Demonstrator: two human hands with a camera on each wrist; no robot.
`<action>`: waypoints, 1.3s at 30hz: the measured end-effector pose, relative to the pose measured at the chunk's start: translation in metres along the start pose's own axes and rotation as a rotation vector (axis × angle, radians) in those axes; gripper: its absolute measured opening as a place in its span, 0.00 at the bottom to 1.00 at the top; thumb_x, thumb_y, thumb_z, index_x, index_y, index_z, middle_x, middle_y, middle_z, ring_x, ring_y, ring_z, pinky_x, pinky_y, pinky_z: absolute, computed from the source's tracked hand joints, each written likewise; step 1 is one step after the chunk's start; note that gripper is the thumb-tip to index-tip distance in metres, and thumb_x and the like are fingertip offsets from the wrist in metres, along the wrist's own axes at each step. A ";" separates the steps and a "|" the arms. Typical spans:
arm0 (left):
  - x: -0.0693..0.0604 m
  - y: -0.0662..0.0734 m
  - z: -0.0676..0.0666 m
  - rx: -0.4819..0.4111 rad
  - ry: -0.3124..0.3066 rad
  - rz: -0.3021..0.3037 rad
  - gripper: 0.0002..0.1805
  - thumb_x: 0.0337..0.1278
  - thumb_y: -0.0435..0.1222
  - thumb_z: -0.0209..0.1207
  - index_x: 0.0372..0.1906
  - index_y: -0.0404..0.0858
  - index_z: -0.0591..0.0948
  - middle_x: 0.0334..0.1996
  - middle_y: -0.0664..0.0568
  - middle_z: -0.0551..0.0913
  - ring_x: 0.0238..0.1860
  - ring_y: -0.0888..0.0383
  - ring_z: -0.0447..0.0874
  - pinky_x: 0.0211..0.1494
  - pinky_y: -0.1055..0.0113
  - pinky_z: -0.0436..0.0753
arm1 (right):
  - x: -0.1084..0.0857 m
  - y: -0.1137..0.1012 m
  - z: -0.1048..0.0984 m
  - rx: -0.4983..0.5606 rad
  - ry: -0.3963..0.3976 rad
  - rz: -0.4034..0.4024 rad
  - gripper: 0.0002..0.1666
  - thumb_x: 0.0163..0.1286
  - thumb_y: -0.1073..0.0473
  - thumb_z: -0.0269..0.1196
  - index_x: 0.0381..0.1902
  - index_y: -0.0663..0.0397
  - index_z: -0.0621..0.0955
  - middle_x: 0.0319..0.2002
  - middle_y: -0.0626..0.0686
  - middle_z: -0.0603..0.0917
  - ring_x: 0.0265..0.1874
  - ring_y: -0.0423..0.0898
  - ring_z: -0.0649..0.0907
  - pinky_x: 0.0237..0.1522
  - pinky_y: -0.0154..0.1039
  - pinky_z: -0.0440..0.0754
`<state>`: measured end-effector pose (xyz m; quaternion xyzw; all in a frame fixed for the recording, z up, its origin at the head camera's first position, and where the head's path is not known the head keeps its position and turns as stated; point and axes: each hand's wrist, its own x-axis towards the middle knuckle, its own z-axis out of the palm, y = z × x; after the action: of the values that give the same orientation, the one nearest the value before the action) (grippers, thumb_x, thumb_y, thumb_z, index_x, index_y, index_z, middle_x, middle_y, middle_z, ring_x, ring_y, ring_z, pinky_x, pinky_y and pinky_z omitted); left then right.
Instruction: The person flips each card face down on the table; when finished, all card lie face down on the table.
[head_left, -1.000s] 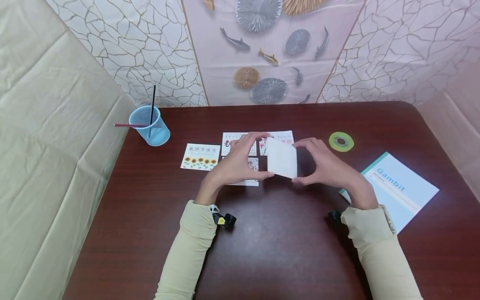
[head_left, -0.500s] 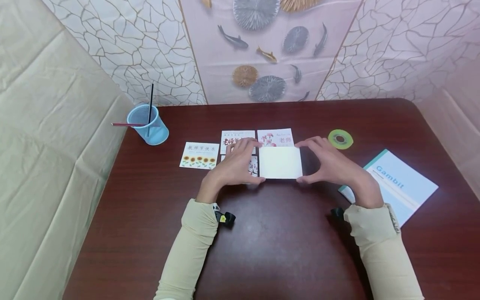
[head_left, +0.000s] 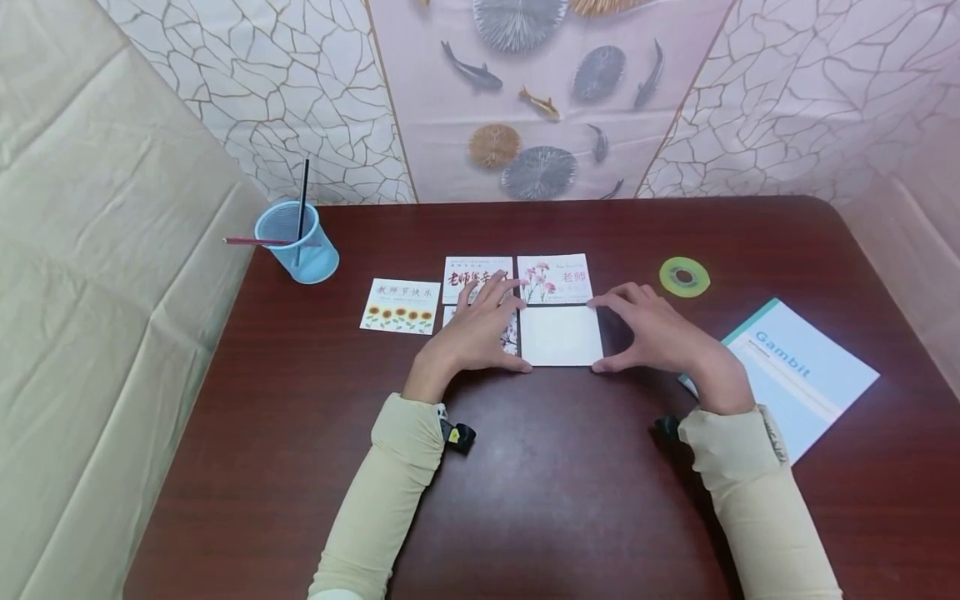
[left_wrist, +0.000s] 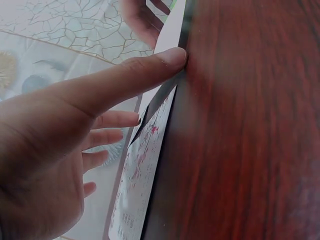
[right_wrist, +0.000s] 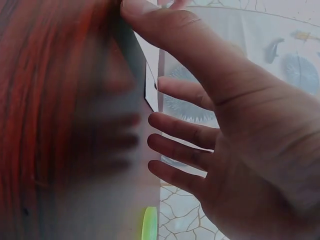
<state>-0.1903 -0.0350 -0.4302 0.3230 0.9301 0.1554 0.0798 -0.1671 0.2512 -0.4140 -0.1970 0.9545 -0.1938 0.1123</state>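
A blank white card [head_left: 561,336] lies just below the pink-flower card [head_left: 555,279], held at its left corners by my left hand [head_left: 480,329] and at its right corners by my right hand [head_left: 660,333]. In the left wrist view the thumb of my left hand [left_wrist: 65,130] touches the card's edge, beside a card with red blossoms [left_wrist: 140,170]. That blossom card is partly covered by the left hand in the head view. Fingers of my right hand [right_wrist: 230,115] are spread in the right wrist view, its thumb at the white card's near corner.
A card with red writing [head_left: 465,271] is behind my left hand, and a sunflower card [head_left: 401,307] farther left. A blue mesh cup [head_left: 311,258] with two pencils stands at the back left. A green tape roll [head_left: 684,277] and a Gambit notebook [head_left: 810,375] lie right.
The white card was tilted up between both hands; it has come down flat, with its blank face up, and shows wider. Both hands have moved slightly down with it, uncovering the pink-flower card.
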 end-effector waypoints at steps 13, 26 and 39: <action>0.046 -0.032 -0.020 -0.008 0.035 -0.114 0.40 0.63 0.55 0.58 0.72 0.37 0.65 0.74 0.47 0.57 0.76 0.49 0.42 0.71 0.48 0.47 | 0.063 0.010 -0.036 -0.109 -0.049 0.003 0.51 0.57 0.44 0.73 0.71 0.56 0.64 0.61 0.63 0.70 0.60 0.61 0.68 0.60 0.61 0.66; 0.074 -0.033 -0.019 -0.046 -0.021 -0.152 0.29 0.71 0.49 0.50 0.71 0.40 0.68 0.74 0.49 0.56 0.75 0.51 0.45 0.71 0.47 0.46 | 0.091 0.022 -0.039 -0.115 -0.157 0.067 0.57 0.48 0.44 0.78 0.72 0.55 0.65 0.56 0.62 0.66 0.55 0.59 0.65 0.53 0.59 0.72; 0.064 -0.034 -0.016 -0.722 0.178 -0.087 0.41 0.55 0.44 0.69 0.71 0.41 0.62 0.53 0.52 0.76 0.54 0.56 0.74 0.50 0.62 0.75 | 0.068 0.019 -0.045 -0.113 0.030 0.064 0.55 0.45 0.42 0.79 0.68 0.49 0.67 0.58 0.58 0.69 0.56 0.56 0.69 0.53 0.60 0.74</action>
<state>-0.2638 -0.0236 -0.4295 0.2197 0.8316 0.4972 0.1138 -0.2477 0.2532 -0.3908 -0.1692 0.9713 -0.1389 0.0927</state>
